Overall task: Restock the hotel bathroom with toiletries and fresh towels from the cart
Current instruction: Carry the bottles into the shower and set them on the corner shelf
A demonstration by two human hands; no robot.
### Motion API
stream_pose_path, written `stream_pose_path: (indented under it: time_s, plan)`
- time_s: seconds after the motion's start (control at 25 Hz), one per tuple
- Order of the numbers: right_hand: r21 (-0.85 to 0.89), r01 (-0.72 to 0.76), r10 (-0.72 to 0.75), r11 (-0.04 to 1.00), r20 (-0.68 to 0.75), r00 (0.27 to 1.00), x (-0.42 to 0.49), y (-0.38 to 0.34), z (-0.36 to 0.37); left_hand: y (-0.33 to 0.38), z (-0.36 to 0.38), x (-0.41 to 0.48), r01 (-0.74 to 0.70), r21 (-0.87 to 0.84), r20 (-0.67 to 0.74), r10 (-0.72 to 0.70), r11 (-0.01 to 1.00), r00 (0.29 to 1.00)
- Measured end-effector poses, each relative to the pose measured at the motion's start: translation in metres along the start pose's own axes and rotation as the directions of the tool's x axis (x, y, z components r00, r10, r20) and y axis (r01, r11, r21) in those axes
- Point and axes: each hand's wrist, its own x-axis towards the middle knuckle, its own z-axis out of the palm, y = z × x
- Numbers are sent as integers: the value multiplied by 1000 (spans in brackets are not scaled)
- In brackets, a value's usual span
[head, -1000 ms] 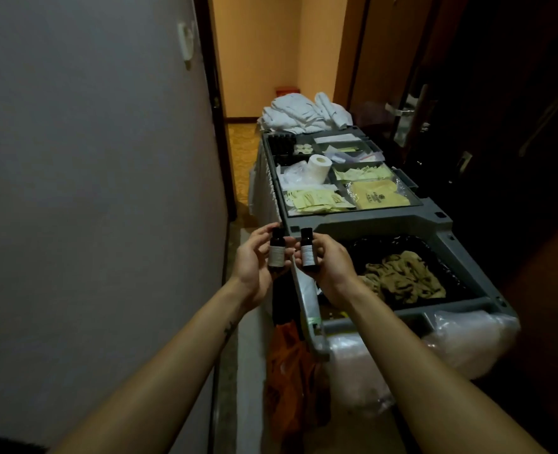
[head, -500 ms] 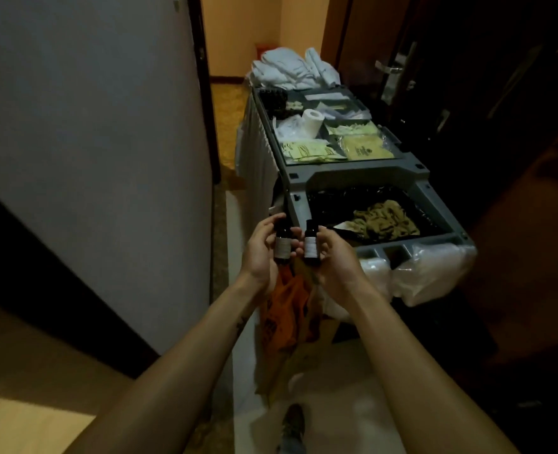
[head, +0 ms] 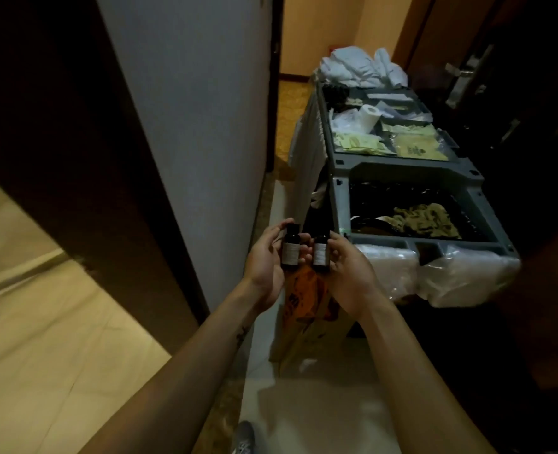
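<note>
A person is standing in a dim corridor beside one grey cart (head: 402, 173) and holding two small dark bottles out in front, one in each hand. The bottles are hanging in the air just off the cart's near left corner, not resting on anything.

The left hand (head: 264, 262) is gripping the left bottle (head: 290, 249), with thumb and fingers curled round its body. The right hand (head: 348, 271) is holding the right bottle (head: 320, 254) the same way, fingers wrapped round it. Both bottles are standing upright, their long axes running vertically, with black caps pointing up and pale labels facing the camera. They are sitting side by side, very close, though the blur is hiding whether they are touching.

One toilet roll (head: 369, 113) is lying in the cart's top tray beside white wrappers. Two batches of yellow packets are lying in front of it: loose sachets (head: 359, 144) on the left and bagged ones (head: 418, 149) on the right. One heap of white towels (head: 359, 68) is sitting at the far end. The near bin (head: 343, 204), lined in black, is holding one crumpled olive cloth (head: 425, 219).

Two bulges of clear plastic (head: 461, 276) are hanging under the cart's near rim, and one orange bag (head: 307, 296) is hanging just below the hands. One grey shoe (head: 243, 437) is showing at the bottom edge. A pale wall (head: 199, 126) is running along the left, and one metal door handle (head: 461, 73) is showing at the upper right.
</note>
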Motion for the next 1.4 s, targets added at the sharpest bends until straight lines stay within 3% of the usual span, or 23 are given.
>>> stream_pose_path:
  time_s: [0.32, 0.64, 1.16, 1.4]
  plan:
    - [-10, -165, 165, 986, 145, 976, -35, 50, -16, -32, -26, -94, -63, -98, -194, 43, 993, 980]
    - [-172, -209, 264, 963, 414, 871, -55, 98, 32, -28, -76, -179, -307, -65, -392, 259, 949, 883]
    - [-297, -294, 411, 909, 514, 753, -39, 178, 218, 94, -221, -238, -485, 3, -512, 418, 875, 751]
    - [-321, -242, 391, 916, 568, 725, -29, 226, 326, 168, -299, -262, -512, 47, -547, 451, 857, 705]
